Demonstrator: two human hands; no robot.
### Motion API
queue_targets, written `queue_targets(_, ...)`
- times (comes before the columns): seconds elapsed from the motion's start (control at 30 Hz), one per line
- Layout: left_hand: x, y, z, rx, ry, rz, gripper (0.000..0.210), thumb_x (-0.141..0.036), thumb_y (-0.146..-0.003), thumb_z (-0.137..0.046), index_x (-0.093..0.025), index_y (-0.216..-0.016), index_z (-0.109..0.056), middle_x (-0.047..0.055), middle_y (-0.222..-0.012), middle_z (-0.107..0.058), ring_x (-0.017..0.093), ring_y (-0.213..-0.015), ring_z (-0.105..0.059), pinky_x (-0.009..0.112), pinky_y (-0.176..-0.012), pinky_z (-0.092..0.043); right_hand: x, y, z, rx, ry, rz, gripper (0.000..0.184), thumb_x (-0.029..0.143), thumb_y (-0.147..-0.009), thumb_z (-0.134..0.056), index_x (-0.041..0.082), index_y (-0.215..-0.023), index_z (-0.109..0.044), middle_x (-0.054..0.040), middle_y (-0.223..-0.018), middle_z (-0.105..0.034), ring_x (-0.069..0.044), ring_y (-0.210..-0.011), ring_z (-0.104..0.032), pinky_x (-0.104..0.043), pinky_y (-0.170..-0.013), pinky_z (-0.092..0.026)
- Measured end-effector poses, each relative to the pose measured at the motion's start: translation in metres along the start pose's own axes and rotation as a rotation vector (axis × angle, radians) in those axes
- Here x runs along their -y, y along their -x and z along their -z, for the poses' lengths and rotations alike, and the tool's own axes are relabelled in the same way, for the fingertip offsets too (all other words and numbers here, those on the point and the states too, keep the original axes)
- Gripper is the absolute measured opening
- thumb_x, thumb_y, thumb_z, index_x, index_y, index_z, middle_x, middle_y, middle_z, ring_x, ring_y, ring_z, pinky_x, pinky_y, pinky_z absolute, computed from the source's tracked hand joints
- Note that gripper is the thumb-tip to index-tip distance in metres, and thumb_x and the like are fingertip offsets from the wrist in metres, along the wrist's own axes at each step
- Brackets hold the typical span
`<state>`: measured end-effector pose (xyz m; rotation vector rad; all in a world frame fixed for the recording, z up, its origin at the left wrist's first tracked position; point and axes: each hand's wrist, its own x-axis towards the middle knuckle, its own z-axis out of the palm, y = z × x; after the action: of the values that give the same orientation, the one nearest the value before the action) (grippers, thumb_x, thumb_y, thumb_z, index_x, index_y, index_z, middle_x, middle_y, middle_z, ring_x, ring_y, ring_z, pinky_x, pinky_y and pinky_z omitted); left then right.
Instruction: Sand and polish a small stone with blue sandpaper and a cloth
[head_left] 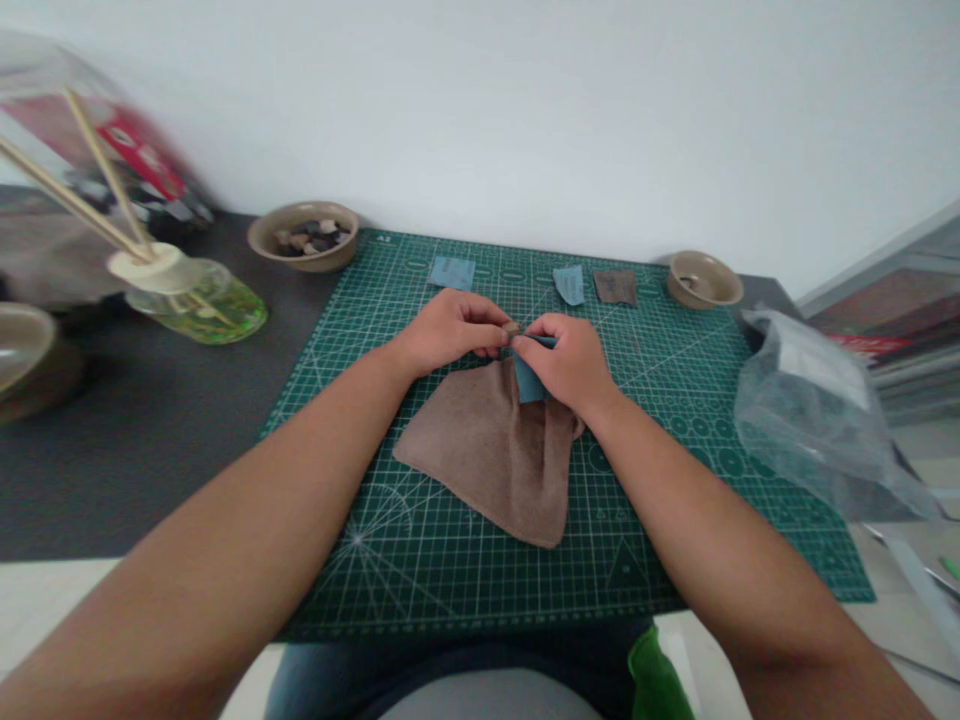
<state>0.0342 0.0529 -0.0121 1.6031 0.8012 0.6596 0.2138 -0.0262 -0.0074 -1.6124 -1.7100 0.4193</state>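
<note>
My left hand (461, 328) is closed in a pinch on a small tan stone (511, 327), mostly covered by fingertips. Right against it, my right hand (566, 360) grips a folded piece of blue-grey sandpaper (530, 382), its lower end hanging below the thumb. The fingertips of both hands meet at the stone. Under them a brown cloth (480, 430) drapes in folds over the green cutting mat (420, 590); whether the fingers also hold its upper edge I cannot tell.
Beyond the hands lie blue sandpaper pieces (452, 272) (568, 284) and a brown piece (615, 287). A bowl of stones (304, 255) stands back left, another bowl (703, 280) back right. A reed diffuser (195, 295) is at left, a clear plastic bag (817, 400) at right.
</note>
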Motion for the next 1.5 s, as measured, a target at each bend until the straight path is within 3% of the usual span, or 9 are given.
queue_targets(0.43, -0.0011, 0.0005, -0.0013, -0.019, -0.056, -0.004, 0.016, -0.021, -0.069, -0.082, -0.013, -0.083, -0.082, 0.003, -0.069, -0.075, 0.011, -0.060, -0.064, 0.019, -0.055, -0.052, -0.0016, 0.0001, -0.0018, -0.007, -0.010, 0.015, 0.017, 0.026, -0.085, -0.073, 0.019, -0.070, -0.073, -0.0030, -0.073, -0.075, -0.019, -0.071, -0.065, -0.032, -0.069, -0.043)
queue_targets(0.9, 0.0023, -0.0037, -0.0027, -0.041, -0.123, -0.048, 0.006, -0.009, -0.080, -0.077, -0.014, -0.081, -0.079, 0.000, -0.064, -0.072, 0.011, -0.057, -0.066, 0.020, -0.054, -0.052, -0.0051, -0.0025, -0.0032, -0.055, -0.009, 0.055, 0.014, 0.023, -0.082, -0.077, 0.018, -0.069, -0.074, -0.0009, -0.071, -0.072, -0.018, -0.071, -0.064, -0.033, -0.070, -0.041)
queue_targets(1.5, 0.0009, -0.0007, -0.0017, -0.021, -0.068, -0.071, 0.004, -0.015, -0.080, -0.076, -0.014, -0.082, -0.080, 0.000, -0.065, -0.073, 0.011, -0.058, -0.066, 0.020, -0.056, -0.053, -0.0048, -0.0023, -0.0018, -0.058, -0.026, 0.052, 0.018, 0.027, -0.083, -0.078, 0.017, -0.069, -0.073, -0.0001, -0.069, -0.069, -0.017, -0.068, -0.061, -0.032, -0.068, -0.040)
